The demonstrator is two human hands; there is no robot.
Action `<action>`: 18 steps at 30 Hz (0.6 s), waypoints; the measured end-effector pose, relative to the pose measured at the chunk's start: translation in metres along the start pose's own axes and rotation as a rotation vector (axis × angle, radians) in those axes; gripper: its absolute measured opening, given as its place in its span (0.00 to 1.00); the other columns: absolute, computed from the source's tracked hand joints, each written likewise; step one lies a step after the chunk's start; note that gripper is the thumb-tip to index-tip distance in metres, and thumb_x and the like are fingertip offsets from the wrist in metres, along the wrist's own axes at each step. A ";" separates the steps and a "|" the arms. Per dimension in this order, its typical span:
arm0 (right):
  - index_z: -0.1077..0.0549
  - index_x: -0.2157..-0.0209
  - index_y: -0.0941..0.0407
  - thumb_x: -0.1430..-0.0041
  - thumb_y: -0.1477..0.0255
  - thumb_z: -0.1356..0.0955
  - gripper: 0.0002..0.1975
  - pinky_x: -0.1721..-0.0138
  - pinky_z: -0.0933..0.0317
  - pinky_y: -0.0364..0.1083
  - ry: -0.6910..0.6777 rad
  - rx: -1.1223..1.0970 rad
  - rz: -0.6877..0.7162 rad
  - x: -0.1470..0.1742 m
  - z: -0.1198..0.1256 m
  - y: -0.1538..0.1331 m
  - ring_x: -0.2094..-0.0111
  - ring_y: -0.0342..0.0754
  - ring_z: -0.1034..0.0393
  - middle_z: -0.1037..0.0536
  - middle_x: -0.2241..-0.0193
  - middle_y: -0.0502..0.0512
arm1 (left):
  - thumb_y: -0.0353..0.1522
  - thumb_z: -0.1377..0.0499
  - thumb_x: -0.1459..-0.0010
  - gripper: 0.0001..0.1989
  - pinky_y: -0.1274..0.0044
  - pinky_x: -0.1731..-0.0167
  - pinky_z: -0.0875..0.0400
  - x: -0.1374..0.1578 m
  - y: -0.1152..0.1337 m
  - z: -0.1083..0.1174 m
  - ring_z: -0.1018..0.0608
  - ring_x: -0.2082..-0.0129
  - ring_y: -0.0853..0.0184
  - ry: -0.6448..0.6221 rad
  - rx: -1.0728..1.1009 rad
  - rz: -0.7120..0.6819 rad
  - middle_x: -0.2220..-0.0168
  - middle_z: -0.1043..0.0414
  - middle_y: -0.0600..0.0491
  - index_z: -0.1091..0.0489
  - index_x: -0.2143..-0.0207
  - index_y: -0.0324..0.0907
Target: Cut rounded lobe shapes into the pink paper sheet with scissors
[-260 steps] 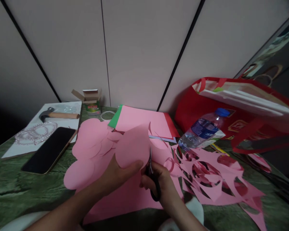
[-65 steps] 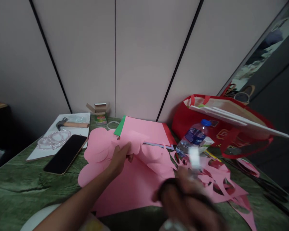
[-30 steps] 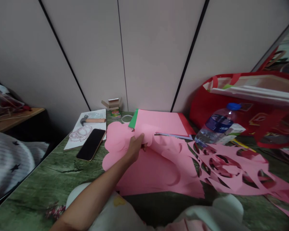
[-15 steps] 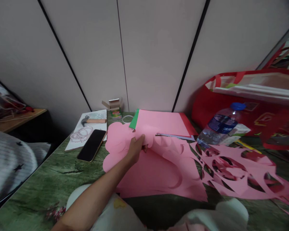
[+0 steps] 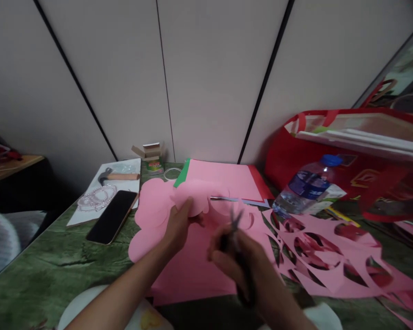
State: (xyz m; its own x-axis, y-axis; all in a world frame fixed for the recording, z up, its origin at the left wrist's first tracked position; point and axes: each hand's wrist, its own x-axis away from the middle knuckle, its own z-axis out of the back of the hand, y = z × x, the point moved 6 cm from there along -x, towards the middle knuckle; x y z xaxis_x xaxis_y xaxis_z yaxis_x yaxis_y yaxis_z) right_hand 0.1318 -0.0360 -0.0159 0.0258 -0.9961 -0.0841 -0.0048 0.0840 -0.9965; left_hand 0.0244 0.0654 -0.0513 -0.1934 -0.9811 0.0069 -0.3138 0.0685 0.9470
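My left hand (image 5: 179,225) pinches the edge of a pink paper piece (image 5: 196,195) with a rounded outline, raised over the other paper. My right hand (image 5: 251,256) is wrapped round a pair of dark-handled scissors (image 5: 235,222); it is somewhat smeared by motion. The blades point up and away from me, slightly parted and apart from the held paper. Beneath both hands lies a large pink sheet (image 5: 189,282). Scalloped pink cutouts (image 5: 151,201) sit to the left of it. Fingertips under the held paper are partly hidden.
Left on the green table (image 5: 55,275) are a phone (image 5: 113,217), a hammer (image 5: 124,176) and beaded strands (image 5: 97,198). At the back are a small opened box (image 5: 153,160) and coloured sheets (image 5: 220,176). To the right are a water bottle (image 5: 304,185), paper offcuts (image 5: 330,261) and a red bag (image 5: 285,146).
My right hand has come into view from below with the scissors. My left hand still grips the pink paper. The view has shifted, so the table things appear farther left.
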 end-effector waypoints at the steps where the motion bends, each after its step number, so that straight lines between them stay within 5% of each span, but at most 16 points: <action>1: 0.33 0.66 0.57 0.48 0.69 0.32 0.08 0.71 0.40 0.43 -0.045 0.001 -0.045 -0.006 -0.004 0.008 0.73 0.43 0.36 0.30 0.74 0.49 | 0.37 0.48 0.46 0.17 0.76 0.81 0.36 0.000 0.001 0.001 0.32 0.84 0.71 0.015 -0.006 -0.005 0.86 0.35 0.55 0.34 0.83 0.37; 7: 0.34 0.69 0.56 0.51 0.70 0.31 0.09 0.76 0.48 0.40 -0.202 -0.001 -0.238 -0.016 -0.009 0.056 0.76 0.41 0.43 0.35 0.77 0.46 | 0.35 0.48 0.45 0.18 0.80 0.82 0.40 0.007 0.005 -0.003 0.36 0.86 0.73 0.040 -0.094 0.028 0.89 0.41 0.59 0.38 0.86 0.40; 18: 0.34 0.71 0.57 0.50 0.64 0.32 0.11 0.73 0.47 0.41 -0.178 -0.110 -0.094 -0.029 0.012 0.037 0.74 0.42 0.43 0.37 0.76 0.48 | 0.37 0.45 0.48 0.19 0.82 0.85 0.40 0.019 0.006 -0.012 0.34 0.88 0.73 0.003 -0.614 0.106 0.91 0.39 0.59 0.37 0.88 0.39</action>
State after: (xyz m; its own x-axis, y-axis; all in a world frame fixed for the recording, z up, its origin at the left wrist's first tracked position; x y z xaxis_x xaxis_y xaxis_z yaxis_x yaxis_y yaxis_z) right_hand 0.1424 -0.0040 -0.0502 0.2070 -0.9783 0.0005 -0.1029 -0.0223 -0.9944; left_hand 0.0301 0.0449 -0.0417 -0.1914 -0.9752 0.1109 0.2985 0.0498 0.9531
